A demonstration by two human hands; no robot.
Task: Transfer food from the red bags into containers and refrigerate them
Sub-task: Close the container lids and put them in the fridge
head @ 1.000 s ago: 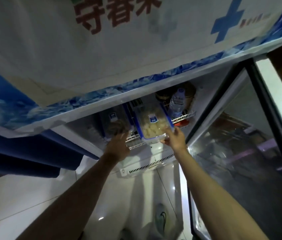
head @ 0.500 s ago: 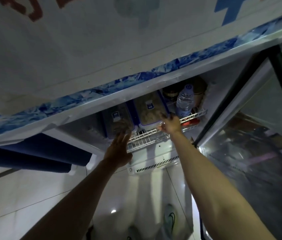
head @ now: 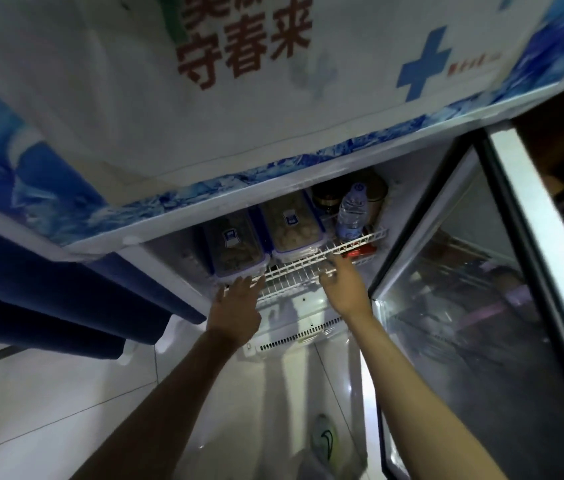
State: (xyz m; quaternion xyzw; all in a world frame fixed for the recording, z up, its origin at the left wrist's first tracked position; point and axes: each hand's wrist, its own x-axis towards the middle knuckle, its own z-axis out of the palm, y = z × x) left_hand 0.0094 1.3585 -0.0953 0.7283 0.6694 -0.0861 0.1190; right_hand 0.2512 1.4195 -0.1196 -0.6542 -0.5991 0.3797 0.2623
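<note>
— Both clear rectangular plastic containers with blue-trimmed lids are in the fridge now, side by side on the white wire shelf (head: 308, 268). The left container (head: 235, 245) holds something darker, the right container (head: 292, 230) paler lumps.

— And the hands?

— The left hand (head: 237, 306) is flat, fingers spread, fingertips right at the front edge of the left box. It holds nothing. The right hand (head: 342, 289) hangs just in front of the shelf rim, fingers loose, also holding nothing as far as I can see.

— So what can go wrong?

— The left box, I'd say. Its front end sits right at the rim of the wire shelf, perhaps a touch over it. A careless nudge while the hand is that close could tip it off onto the tiled floor (head: 65, 410).

— And the door?

— The glass fridge door (head: 464, 306) stands wide open on the right. If that box isn't pushed fully back, the door may catch it on closing and not seal.

— Anything else crowding in there?

— A clear plastic water bottle with a blue cap (head: 353, 213) stands just beside the right box, with a dark round jar (head: 325, 199) behind it. Shove the right box sideways and the bottle could topple. It's dim in there, so I can't tell whether the lids are latched; if one isn't, a fall means spilled food.
</note>
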